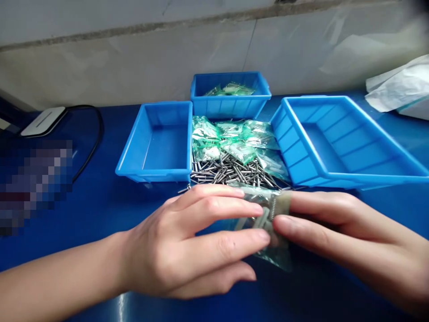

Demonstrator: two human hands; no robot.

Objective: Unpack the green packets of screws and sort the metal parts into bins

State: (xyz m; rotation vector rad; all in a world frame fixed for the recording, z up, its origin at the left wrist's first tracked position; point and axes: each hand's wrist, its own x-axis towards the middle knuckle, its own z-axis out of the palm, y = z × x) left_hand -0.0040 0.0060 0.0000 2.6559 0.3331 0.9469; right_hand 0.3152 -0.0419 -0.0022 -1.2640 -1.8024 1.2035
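Observation:
A small clear greenish plastic bag (278,252) with pale parts inside is between my two hands, above the blue table. My right hand (342,228) pinches the bag's right side between thumb and forefinger. A threaded screw (273,206) shows beside those fingertips; whether it lies inside the bag I cannot tell. My left hand (197,241) is open, its fingers stretched and spread across the bag's near left side, touching or almost touching it. Just beyond the hands lie a heap of loose metal screws (234,172) and several filled green-tinted bags (231,136).
A blue bin (157,172) stands left of the heap, and a larger blue bin (304,152) stands right. The back blue bin (231,105) holds filled bags. A white flat device (43,121) with a black cable is at left; white crumpled wrapping (398,85) is at right. A wall rises behind.

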